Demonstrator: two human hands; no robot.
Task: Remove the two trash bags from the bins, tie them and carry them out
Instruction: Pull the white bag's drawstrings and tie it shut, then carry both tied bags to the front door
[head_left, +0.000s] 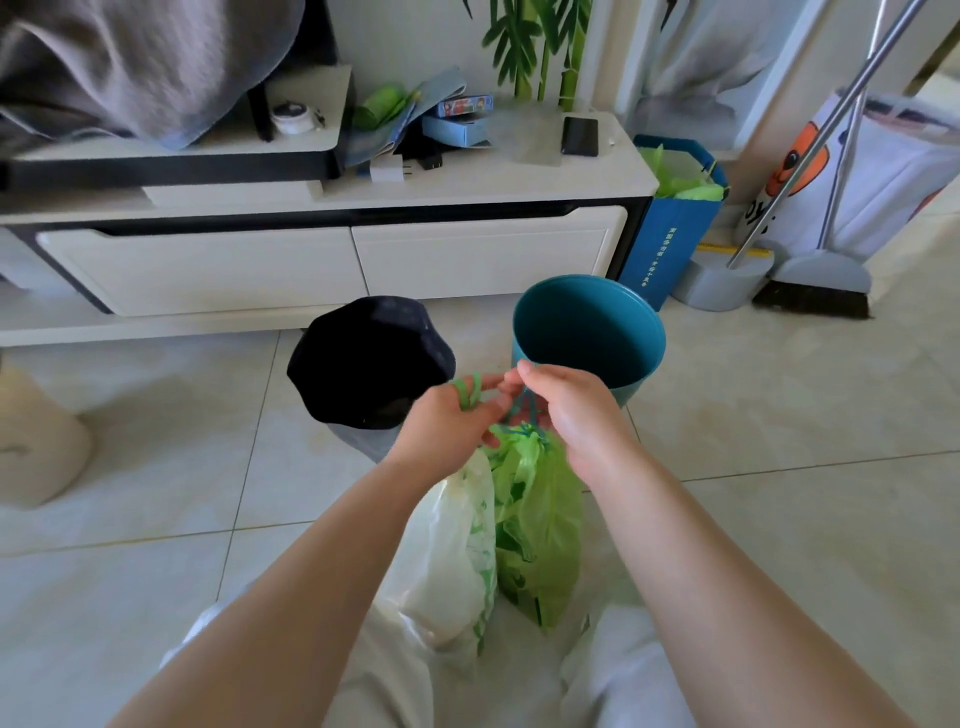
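Observation:
A green trash bag (537, 525) hangs between my knees with its neck gathered by a drawstring. My left hand (452, 423) has green drawstring loops wound round its fingers. My right hand (566, 410) pinches the drawstring just above the bag's neck. A whitish trash bag (447, 561) hangs beside the green one, under my left wrist. Behind my hands stand a teal bin (592, 332) with no bag inside and a grey bin (363, 441) lined with a black bag (369, 358).
A white TV cabinet (332, 254) runs along the back, with a phone (579, 136) and boxes on top. To its right are a blue paper bag (670, 234), a dustpan (719, 280) and a broom (815, 291). Tiled floor surrounds the bins.

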